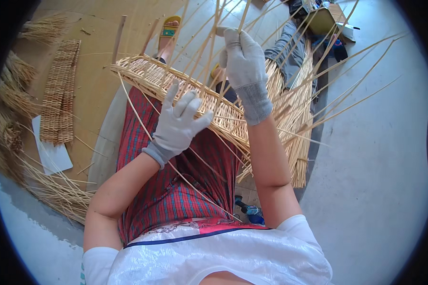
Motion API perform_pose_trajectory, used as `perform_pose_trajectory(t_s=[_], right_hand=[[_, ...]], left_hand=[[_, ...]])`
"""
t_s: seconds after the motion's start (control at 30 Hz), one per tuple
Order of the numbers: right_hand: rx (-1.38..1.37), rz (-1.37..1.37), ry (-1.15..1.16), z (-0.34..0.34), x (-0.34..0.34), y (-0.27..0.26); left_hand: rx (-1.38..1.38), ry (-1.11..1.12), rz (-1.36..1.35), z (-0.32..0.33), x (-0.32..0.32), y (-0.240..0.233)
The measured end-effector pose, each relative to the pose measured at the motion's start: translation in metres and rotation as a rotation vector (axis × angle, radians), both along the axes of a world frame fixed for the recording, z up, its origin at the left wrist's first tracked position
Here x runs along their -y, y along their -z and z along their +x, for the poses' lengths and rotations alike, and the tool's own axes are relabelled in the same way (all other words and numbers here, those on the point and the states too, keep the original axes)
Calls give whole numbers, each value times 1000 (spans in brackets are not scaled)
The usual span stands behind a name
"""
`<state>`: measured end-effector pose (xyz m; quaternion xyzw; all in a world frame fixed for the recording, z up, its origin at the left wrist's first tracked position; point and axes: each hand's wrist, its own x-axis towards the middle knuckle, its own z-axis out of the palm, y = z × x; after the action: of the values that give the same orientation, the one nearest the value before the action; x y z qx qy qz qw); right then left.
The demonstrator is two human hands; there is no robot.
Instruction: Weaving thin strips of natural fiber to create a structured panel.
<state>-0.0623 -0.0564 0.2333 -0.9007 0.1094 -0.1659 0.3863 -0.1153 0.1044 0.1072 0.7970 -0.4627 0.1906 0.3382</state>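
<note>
A long, narrow wicker basket lies slantwise across my lap, with many pale upright canes rising from its rim. My left hand, in a whitish glove with a grey cuff, rests at the near edge of the weave with its fingers spread; whether a cane lies under them I cannot tell. Raised above the far side, my right hand is gloved too and closed around an upright cane. Thicker sticks stand at the basket's left end. One loose cane hangs from that end across my lap.
Two woven wicker strips lie on the floor at left, over a white sheet. Bundles of canes lie along the left side. A large tied cane bundle is at my right. A cordless power tool is partly visible below it.
</note>
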Motion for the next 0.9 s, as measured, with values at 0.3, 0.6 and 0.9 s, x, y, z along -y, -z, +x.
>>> perform_pose_trajectory(t_s=[0.3,0.6,0.9], right_hand=[[-148,76,79,17,14,4],[-166,590,-48,-151,8,23],[-225,1149,568,-241,-28,94]], left_hand=[[-42,154,150,-17,29,30],[41,174,201,-7,27,26],[-50,242,268,-7,26,17]])
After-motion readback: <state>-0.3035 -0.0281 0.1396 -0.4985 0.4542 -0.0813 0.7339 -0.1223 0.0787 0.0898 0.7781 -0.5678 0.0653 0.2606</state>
